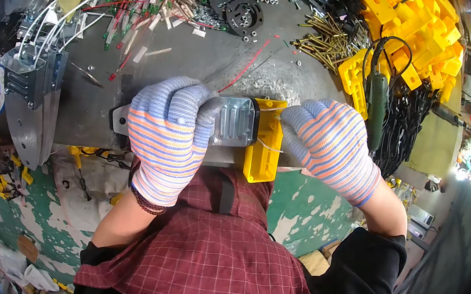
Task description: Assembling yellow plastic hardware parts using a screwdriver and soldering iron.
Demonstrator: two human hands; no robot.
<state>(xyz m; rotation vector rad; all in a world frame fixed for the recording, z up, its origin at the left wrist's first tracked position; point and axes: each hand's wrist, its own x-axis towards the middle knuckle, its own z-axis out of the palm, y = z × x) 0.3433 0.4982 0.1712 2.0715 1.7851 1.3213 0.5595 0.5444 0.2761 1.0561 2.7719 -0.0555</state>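
Note:
A ribbed silver metal housing (235, 124) with a black end rim lies across the near edge of the bench. My left hand (171, 129), in a striped knit glove, is closed round its left part, and a dark flat bracket end (121, 120) sticks out beyond the hand. Against the housing's right end sits a yellow plastic part (261, 165), open like a shallow tray. Two thin white wires (269, 147) cross it toward the right. My gloved right hand (328, 144) has its fingers pinched at the upper wire's end; the fingertips are partly hidden.
Similar metal housings (31, 96) with white wires stand at the left. Red-wired small parts (141, 4), black rings (244, 16) and brass screws (330, 40) lie at the back. A green-handled tool (376, 109) and piled yellow parts (423, 35) are at the right.

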